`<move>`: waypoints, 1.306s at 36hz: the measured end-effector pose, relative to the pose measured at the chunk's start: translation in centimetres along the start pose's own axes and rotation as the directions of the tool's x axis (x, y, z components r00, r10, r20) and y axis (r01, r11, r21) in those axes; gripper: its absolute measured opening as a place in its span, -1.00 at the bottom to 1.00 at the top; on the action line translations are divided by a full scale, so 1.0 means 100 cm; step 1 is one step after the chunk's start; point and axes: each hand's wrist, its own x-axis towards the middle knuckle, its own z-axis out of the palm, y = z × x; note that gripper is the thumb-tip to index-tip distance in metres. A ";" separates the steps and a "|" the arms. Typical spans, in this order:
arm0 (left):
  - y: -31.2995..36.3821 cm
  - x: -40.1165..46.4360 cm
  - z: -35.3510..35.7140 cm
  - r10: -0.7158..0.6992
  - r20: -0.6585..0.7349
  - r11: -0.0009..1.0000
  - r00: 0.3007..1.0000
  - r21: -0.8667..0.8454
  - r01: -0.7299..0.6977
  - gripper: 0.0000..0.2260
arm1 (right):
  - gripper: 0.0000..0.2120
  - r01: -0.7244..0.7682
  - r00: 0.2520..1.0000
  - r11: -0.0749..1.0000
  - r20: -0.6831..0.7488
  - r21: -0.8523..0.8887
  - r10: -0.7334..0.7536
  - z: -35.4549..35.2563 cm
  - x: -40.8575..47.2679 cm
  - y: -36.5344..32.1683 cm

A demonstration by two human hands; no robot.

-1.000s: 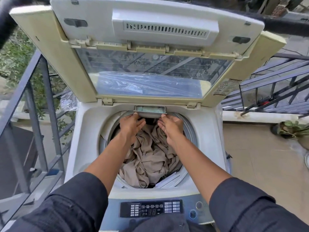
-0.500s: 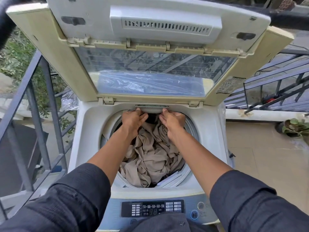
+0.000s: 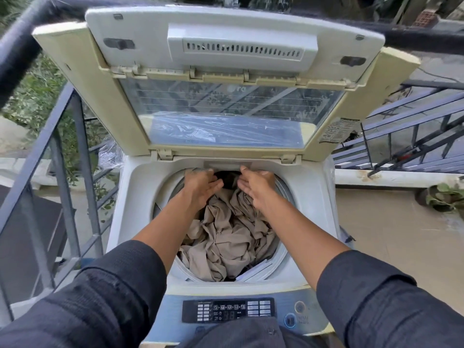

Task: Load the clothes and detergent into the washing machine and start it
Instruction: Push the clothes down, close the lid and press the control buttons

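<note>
A white top-loading washing machine (image 3: 135,197) stands in front of me with its lid (image 3: 226,114) folded up. Crumpled beige clothes (image 3: 226,237) fill the drum. At the drum's far rim the detergent drawer (image 3: 227,165) sits flush in its slot. My left hand (image 3: 200,182) and my right hand (image 3: 256,183) reach over the clothes to just below the drawer, fingers straight and fingertips near its front. Neither hand holds anything. The control panel (image 3: 227,310) with its display lies near my waist.
Grey metal railings run along the left (image 3: 80,151) and right (image 3: 411,136). A potted plant (image 3: 442,197) sits on the tiled floor at right. Clear plastic wrap (image 3: 110,156) hangs behind the machine's left side.
The detergent drawer, pulled out a second ago, has been pushed back into its slot by both hands. The fingers have since loosened and lie straight below it.
</note>
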 end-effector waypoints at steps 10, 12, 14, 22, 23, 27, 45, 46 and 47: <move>-0.026 -0.043 -0.020 0.190 0.055 0.908 0.980 0.369 -0.197 -0.72 | -0.78 0.240 0.970 0.836 0.095 -0.494 -0.222 -0.024 -0.042 0.004; -0.029 -0.054 -0.021 0.332 0.066 0.825 0.941 0.463 -0.324 -0.85 | -0.76 0.374 0.922 0.713 0.157 -0.594 -0.353 -0.029 -0.057 -0.005; -0.025 -0.064 -0.021 0.469 0.097 0.677 0.878 0.599 -0.428 -0.77 | -0.76 0.519 0.834 0.575 0.228 -0.633 -0.503 -0.032 -0.073 -0.015; 0.029 -0.128 0.009 0.821 0.283 0.181 0.495 0.694 -0.696 -0.72 | -0.71 0.758 0.476 0.198 0.321 -0.621 -0.819 -0.026 -0.140 -0.077; 0.037 -0.136 0.013 0.849 0.285 0.137 0.445 0.695 -0.706 -0.71 | -0.72 0.777 0.412 0.139 0.328 -0.615 -0.850 -0.024 -0.149 -0.085; 0.066 -0.166 0.024 0.922 0.345 -0.114 0.177 0.677 -0.727 -0.72 | -0.74 0.788 0.169 -0.073 0.329 -0.612 -0.929 -0.019 -0.178 -0.120; 0.154 -0.165 0.041 0.780 0.601 -0.517 0.177 0.777 -0.360 -0.44 | -0.46 0.503 0.213 -0.341 0.497 -0.794 -0.841 0.004 -0.171 -0.199; 0.152 -0.166 0.039 0.789 0.593 -0.514 0.160 0.781 -0.355 -0.45 | -0.49 0.486 0.185 -0.357 0.493 -0.798 -0.850 0.003 -0.172 -0.199; 0.148 -0.168 0.038 0.802 0.580 -0.507 0.142 0.787 -0.352 -0.46 | -0.52 0.475 0.162 -0.362 0.484 -0.802 -0.860 0.003 -0.174 -0.198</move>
